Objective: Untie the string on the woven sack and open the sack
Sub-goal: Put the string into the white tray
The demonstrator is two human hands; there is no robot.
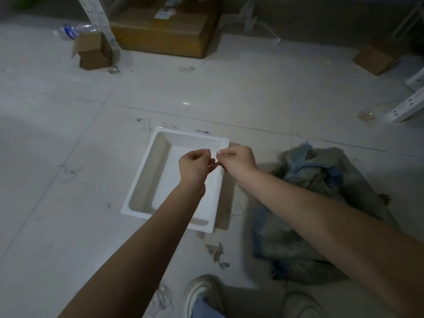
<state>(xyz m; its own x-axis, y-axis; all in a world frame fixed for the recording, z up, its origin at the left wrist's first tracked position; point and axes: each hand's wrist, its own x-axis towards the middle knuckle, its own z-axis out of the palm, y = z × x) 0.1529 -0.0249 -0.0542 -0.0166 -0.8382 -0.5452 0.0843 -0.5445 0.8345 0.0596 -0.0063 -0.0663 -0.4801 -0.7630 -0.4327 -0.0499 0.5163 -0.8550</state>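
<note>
The grey-green woven sack (305, 216) lies on the tiled floor at the right, its mouth bunched with frayed blue string (314, 165) at the far end. My left hand (195, 165) and my right hand (238, 160) are held together above a white tray (146, 180), left of the sack and apart from it. Both hands have pinched fingers meeting around something small and thin between them; I cannot tell what it is. My right forearm crosses over the sack's near left part.
A large cardboard box (165, 31) and small boxes (91, 51) (376, 57) stand at the back. White perforated rails (410, 106) lie at the right. Loose thread scraps (215, 251) litter the floor. My shoes (202, 292) are at the bottom edge.
</note>
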